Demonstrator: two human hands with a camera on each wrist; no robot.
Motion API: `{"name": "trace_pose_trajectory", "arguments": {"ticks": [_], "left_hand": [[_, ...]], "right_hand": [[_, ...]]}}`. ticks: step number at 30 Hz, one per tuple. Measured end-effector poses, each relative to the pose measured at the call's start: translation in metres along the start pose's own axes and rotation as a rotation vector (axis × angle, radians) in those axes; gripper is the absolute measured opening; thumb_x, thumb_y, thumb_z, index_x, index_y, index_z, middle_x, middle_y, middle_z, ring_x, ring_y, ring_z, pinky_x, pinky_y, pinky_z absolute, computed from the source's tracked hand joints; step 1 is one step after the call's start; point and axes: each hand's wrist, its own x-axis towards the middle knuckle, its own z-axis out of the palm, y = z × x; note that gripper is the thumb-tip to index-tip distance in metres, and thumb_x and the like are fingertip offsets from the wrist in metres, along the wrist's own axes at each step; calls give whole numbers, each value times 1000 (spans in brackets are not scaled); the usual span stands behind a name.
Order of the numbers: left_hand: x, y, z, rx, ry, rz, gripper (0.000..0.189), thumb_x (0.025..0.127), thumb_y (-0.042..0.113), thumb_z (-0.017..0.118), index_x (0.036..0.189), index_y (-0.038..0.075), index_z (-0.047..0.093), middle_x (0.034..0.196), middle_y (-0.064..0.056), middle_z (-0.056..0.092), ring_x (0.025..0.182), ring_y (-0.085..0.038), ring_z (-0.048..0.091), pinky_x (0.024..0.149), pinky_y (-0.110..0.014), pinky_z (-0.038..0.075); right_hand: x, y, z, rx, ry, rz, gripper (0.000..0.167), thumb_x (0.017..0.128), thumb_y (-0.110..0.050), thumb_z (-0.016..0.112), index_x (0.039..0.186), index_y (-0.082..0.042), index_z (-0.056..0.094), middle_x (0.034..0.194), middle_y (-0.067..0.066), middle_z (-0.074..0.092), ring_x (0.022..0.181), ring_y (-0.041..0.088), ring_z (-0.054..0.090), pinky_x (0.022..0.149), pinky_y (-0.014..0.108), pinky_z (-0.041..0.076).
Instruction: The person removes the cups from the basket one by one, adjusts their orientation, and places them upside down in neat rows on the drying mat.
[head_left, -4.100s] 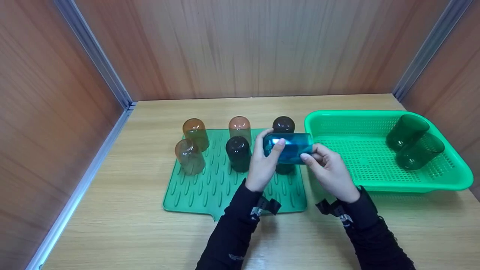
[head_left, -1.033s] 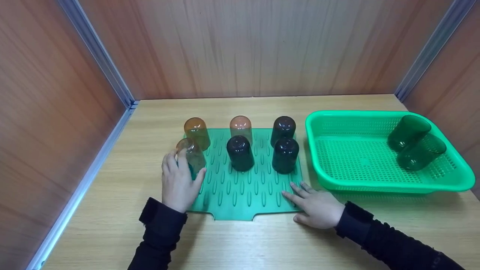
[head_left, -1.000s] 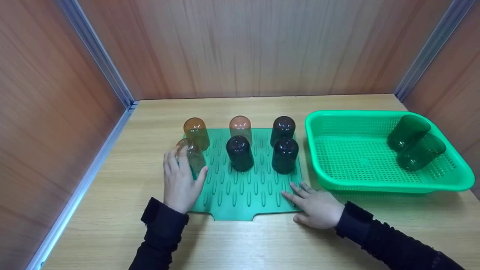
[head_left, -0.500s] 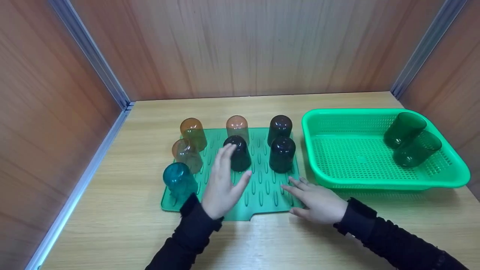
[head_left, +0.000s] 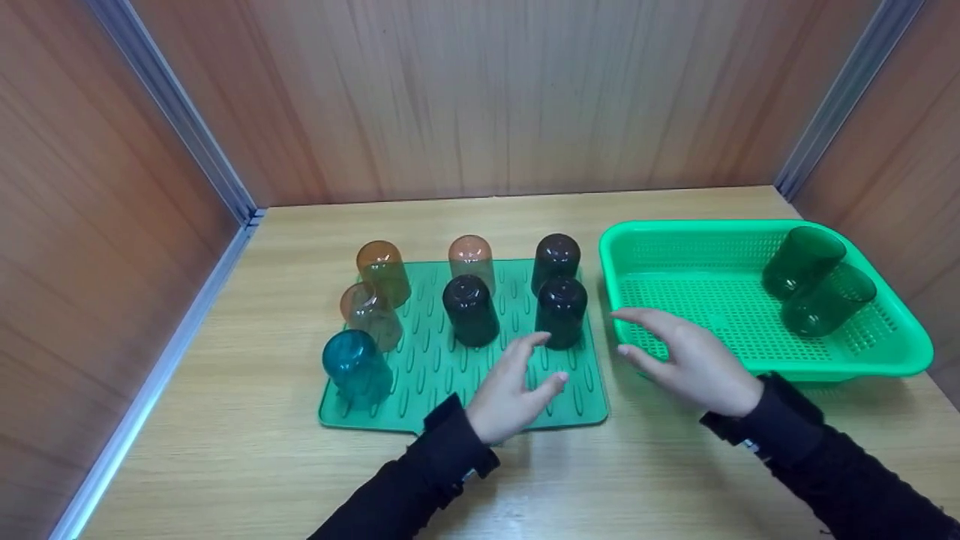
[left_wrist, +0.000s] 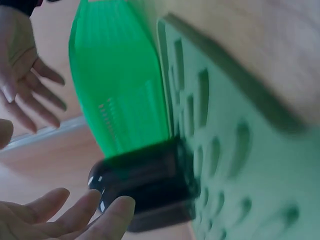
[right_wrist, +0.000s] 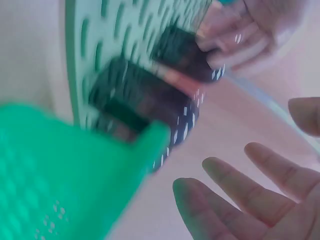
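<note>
My left hand (head_left: 512, 394) hovers over the front right of the green ridged mat (head_left: 450, 397), fingers extended and holding nothing. Just beyond its fingertips stands a dark upside-down glass (head_left: 561, 311). The right hand (head_left: 694, 364), also with nothing in it, is above the near left rim of the green basket (head_left: 750, 369), thumb and fingers spread. A blue glass (head_left: 356, 367) stands upside down at the mat's front left corner. Two green-looking glasses, a rear one (head_left: 802, 262) and a front one (head_left: 827, 300), lie tilted at the basket's right end.
Other upside-down glasses on the mat are an amber one (head_left: 384, 274), a clear brownish one (head_left: 372, 315), a pinkish one (head_left: 472, 262) and dark ones at the middle (head_left: 471, 309) and back right (head_left: 556, 262). Wood-grain panels (head_left: 495, 97) enclose the table.
The blue glass, earlier held between both hands, now stands on the mat. My left hand has let go of it and moved right; the right hand has lifted off the mat toward the basket.
</note>
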Motion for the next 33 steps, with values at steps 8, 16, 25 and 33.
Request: {"name": "trace_pose_trajectory", "arguments": {"ticks": [8, 16, 25, 33], "left_hand": [[23, 11, 31, -28, -179, -96, 82, 76, 65, 50, 138, 17, 26, 137, 1, 33, 123, -11, 30, 97, -34, 29], [46, 18, 55, -143, -176, -222, 96, 71, 66, 54, 142, 16, 14, 138, -3, 33, 121, -17, 35, 94, -36, 33], [74, 17, 73, -187, -127, -313, 96, 73, 68, 51, 142, 11, 16, 137, -8, 36, 121, -19, 36, 94, -34, 33], [90, 17, 84, -288, -85, -335, 83, 77, 60, 54, 137, 10, 26, 129, -5, 42, 116, -14, 41, 91, -30, 34]], "right_hand": [[10, 37, -44, 1, 92, 91, 49, 87, -37, 55, 126, -10, 48, 119, 11, 53, 99, 26, 53, 74, 46, 43], [17, 70, -80, -123, 105, 235, 54, 87, -44, 50, 129, -10, 46, 116, 13, 54, 54, 19, 46, 51, 34, 35], [11, 118, -103, -248, 21, 399, 71, 86, -52, 45, 130, 2, 38, 112, 29, 49, 89, 42, 49, 66, 52, 37], [9, 157, -118, -273, -87, 578, 80, 81, -63, 39, 130, 2, 35, 123, 32, 40, 97, 50, 42, 68, 57, 34]]}}
